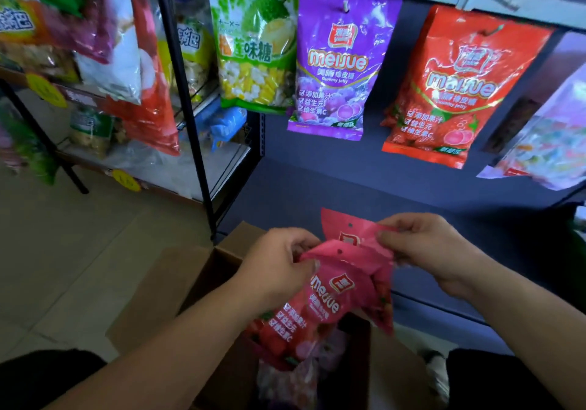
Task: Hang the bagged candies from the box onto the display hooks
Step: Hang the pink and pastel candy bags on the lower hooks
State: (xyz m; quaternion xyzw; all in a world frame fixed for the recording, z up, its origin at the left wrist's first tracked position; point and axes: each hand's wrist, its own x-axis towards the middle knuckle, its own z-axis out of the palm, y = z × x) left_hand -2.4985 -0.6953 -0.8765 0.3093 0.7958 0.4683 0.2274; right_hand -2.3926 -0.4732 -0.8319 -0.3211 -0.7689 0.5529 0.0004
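**Q:** What's going on with the hands right now? Got the candy yet?

**A:** Yep. I've got both hands over the open box, which sits on the floor in front of the dark display wall. My left hand has its grip pinched on the top left corner of a red bag, and my right hand is clenched on the top right edge. There's a second red bag right behind the first, its header poking up above it, and the right hand looks like it's got that one too. Can't tell for sure if the left touches it. You can see the little hang holes on both headers.

**Q:** And they're nowhere near the hooks?

**A:** Nope, the bags are low, just above the box, well below the hanging stock. More candy is down in the box under them, pinkish wrappers, kinda blurry.

**Q:** What's already up there?

**A:** On the wall: a green durian bag, a purple bag on a hook, then a hung red bag just like the ones I'm holding, and a pale bag at the far right edge. A black rack full of snacks stands off to the left.
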